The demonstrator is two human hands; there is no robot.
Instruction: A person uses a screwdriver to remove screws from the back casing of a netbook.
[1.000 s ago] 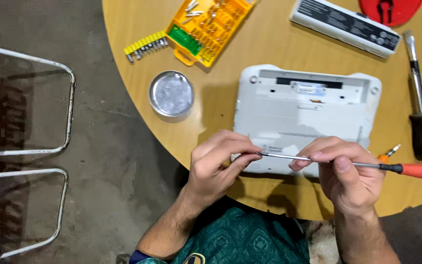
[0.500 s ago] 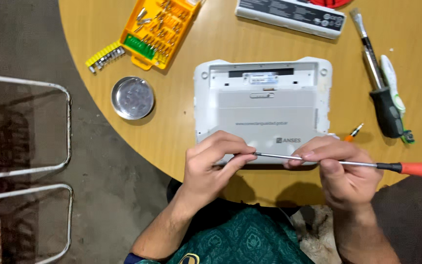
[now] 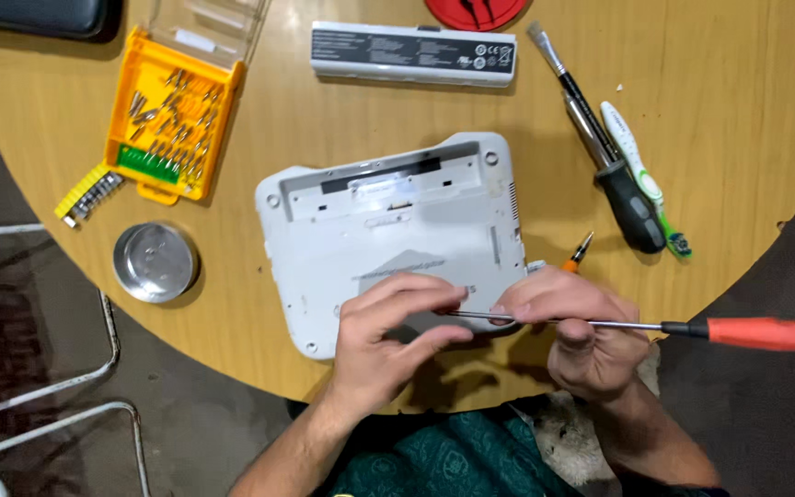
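Here, the left hand lies palm down on the near edge of a small white laptop that rests upside down on the round wooden table. Its fingers are curled, and the fingertips pinch the thin metal tip of a long screwdriver. The right hand sits just beside it, fingers bent around the same metal shaft. The red handle pokes out to the right.

Both hands pinch a red-handled screwdriver over an upturned white laptop: left hand at the tip, right hand on the shaft.
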